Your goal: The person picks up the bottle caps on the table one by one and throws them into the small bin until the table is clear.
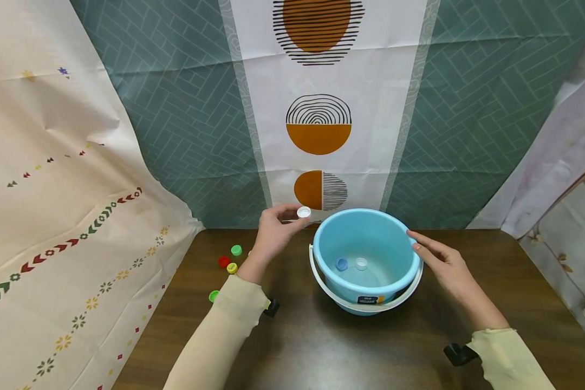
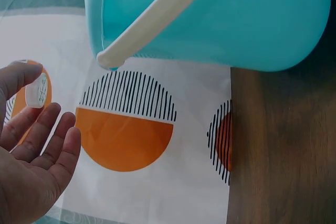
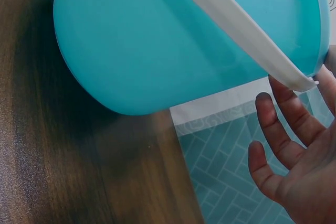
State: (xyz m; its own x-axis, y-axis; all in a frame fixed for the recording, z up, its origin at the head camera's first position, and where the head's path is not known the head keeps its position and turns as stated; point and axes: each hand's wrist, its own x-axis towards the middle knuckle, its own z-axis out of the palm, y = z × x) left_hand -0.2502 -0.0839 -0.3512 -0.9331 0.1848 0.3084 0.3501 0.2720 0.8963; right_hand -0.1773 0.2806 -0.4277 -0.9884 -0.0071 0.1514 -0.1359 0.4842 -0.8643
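My left hand [image 1: 274,233] pinches a small white bottle cap [image 1: 304,212] between thumb and fingertips, just left of a light blue bucket [image 1: 365,295] and above its rim level. In the left wrist view the cap [image 2: 36,92] stands on edge against the thumb, the other fingers spread loosely. My right hand [image 1: 443,262] holds the bucket's right rim with thumb and index finger; its remaining fingers hang loosely outside, near the handle joint in the right wrist view. Inside the bucket lie a blue cap [image 1: 341,264] and a whitish cap [image 1: 361,264].
Left of the bucket, a red cap [image 1: 223,262], a yellow cap [image 1: 232,268] and green caps [image 1: 236,250] lie on the brown wooden table [image 1: 292,346]. The bucket's white handle [image 1: 322,284] hangs down at the front. A patterned cloth [image 1: 190,135] hangs behind the table.
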